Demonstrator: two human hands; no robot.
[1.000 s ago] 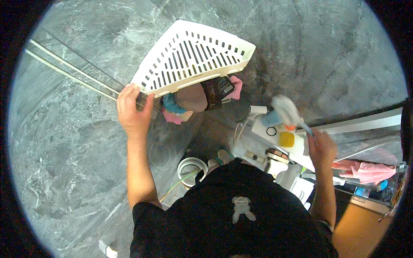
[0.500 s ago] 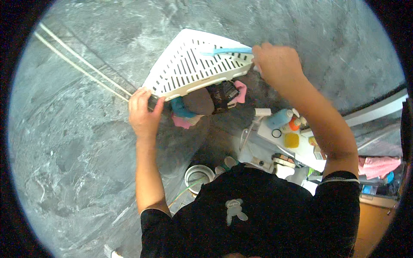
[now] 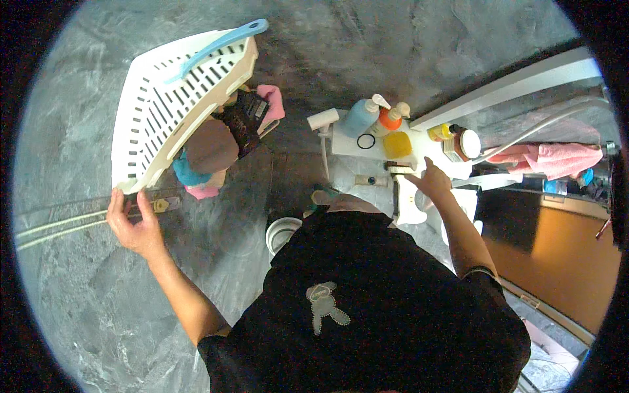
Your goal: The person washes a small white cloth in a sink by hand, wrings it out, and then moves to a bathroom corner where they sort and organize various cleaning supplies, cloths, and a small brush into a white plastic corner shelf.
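Observation:
My left hand [image 3: 134, 223] has its thumb and fingers around the near corner of a white slotted corner shelf [image 3: 141, 108]. On the shelf lies a light blue long-handled tool [image 3: 219, 44] with a hole in its handle end; its head is hard to make out. My right hand [image 3: 434, 183] is away to the right, fingers apart and holding nothing. It hovers by a white-handled brush [image 3: 409, 204] with dark bristles, close to the white ledge [image 3: 347, 149].
Below the shelf hang a brown rounded item [image 3: 211, 145] and several cloths. The ledge bears a blue pump bottle [image 3: 360, 118], an orange pump bottle [image 3: 391, 118], a yellow sponge [image 3: 397, 143] and a jar [image 3: 466, 144]. A white bucket [image 3: 282, 234] and pink towel [image 3: 547, 159] are nearby.
My right hand has let go of the blue tool, now lying on the shelf, and moved down right toward the ledge. My view has turned right; my left hand stays at the shelf corner.

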